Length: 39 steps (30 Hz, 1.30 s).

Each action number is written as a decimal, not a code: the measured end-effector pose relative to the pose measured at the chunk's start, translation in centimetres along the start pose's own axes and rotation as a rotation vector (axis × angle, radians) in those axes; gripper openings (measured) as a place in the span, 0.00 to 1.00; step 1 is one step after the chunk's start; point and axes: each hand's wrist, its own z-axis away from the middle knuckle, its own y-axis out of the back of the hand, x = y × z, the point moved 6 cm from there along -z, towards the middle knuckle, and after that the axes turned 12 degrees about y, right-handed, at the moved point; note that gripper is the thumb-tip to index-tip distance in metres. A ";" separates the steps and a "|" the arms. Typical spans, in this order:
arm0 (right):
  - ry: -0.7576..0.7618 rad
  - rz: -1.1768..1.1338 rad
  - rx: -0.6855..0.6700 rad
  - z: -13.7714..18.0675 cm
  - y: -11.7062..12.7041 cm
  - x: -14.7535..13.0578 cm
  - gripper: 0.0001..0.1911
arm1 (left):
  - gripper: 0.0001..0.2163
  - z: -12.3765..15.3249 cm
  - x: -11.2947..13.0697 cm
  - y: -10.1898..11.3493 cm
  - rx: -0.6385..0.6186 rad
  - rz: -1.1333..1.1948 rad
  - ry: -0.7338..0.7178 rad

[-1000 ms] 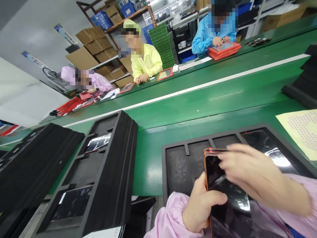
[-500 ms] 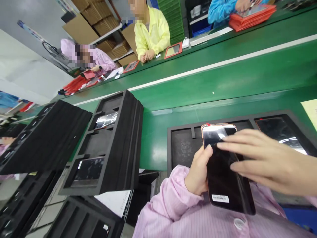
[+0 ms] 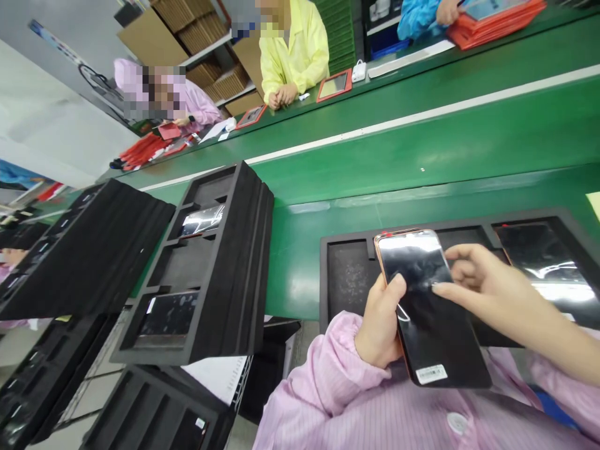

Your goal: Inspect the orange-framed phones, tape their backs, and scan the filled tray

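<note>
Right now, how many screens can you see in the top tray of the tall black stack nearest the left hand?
2: a silvery screen toward the far end and a dark screen at the near end. The trays below may hide more.

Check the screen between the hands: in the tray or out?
Out: the left hand holds the screen, which hides part of the tray.
</note>
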 end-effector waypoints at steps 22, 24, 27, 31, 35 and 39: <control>0.440 0.349 0.305 0.4 4.3 2.2 0.13 | 0.18 0.8 -1.0 -1.6 -0.032 -0.253 0.219; 0.572 0.288 0.163 -0.4 4.1 -1.0 0.11 | 0.19 1.0 -1.3 -2.1 -0.063 -0.291 0.232; 0.846 0.349 0.086 -0.7 3.4 -5.5 0.07 | 0.19 1.4 -1.4 -2.4 -0.089 -0.339 0.221; 1.059 0.463 0.172 0.4 2.6 -7.7 0.06 | 0.20 1.9 -1.0 -2.2 -0.112 -0.342 0.191; 0.927 0.428 0.096 -0.1 2.6 -7.0 0.06 | 0.21 2.2 -0.8 -2.3 -0.170 -0.354 0.176; 0.822 0.314 -0.089 -1.7 2.6 -6.7 0.11 | 0.22 2.2 -1.2 -2.3 -0.175 -0.378 0.208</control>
